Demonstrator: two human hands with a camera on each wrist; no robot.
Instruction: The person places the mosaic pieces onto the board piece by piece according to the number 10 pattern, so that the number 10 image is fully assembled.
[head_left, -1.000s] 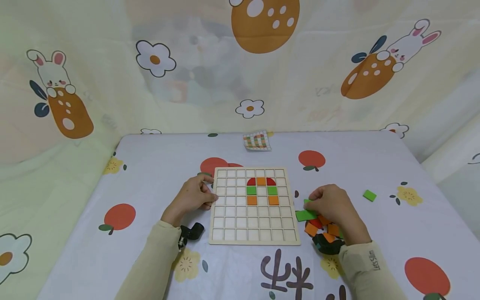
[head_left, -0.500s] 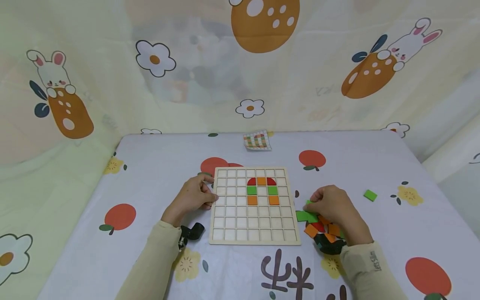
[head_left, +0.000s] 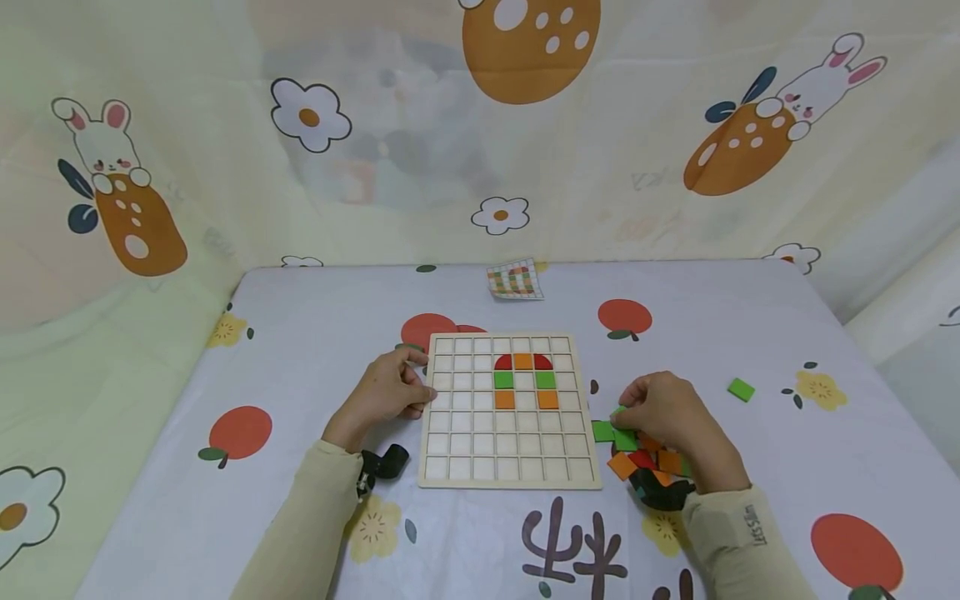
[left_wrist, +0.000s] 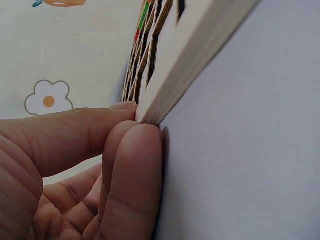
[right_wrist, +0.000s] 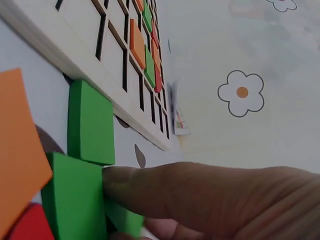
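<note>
A pale wooden grid board [head_left: 517,423] lies on the table with red, orange and green tiles set in an arch shape near its top. My left hand [head_left: 386,385] pinches its left edge, and in the left wrist view the thumb [left_wrist: 85,132] and a fingertip meet at the wood. Right of the board, my right hand [head_left: 663,408] pinches a green tile [right_wrist: 123,218], mostly hidden behind the thumb [right_wrist: 150,187]. Two more green tiles lie beside it, one green tile [right_wrist: 90,122] close to the board's edge and another green tile [right_wrist: 77,195] right at the thumb tip.
Under and in front of the right hand is a pile of orange tiles [head_left: 621,465] and red tiles [head_left: 642,459]. One loose green tile [head_left: 741,390] lies farther right. A small printed pattern card [head_left: 514,280] stands at the table's back, before a patterned curtain [head_left: 405,167].
My right hand has shifted slightly right and down over the pile. The green tiles beneath it have slid a little and spread apart. The left hand and board have stayed put.
</note>
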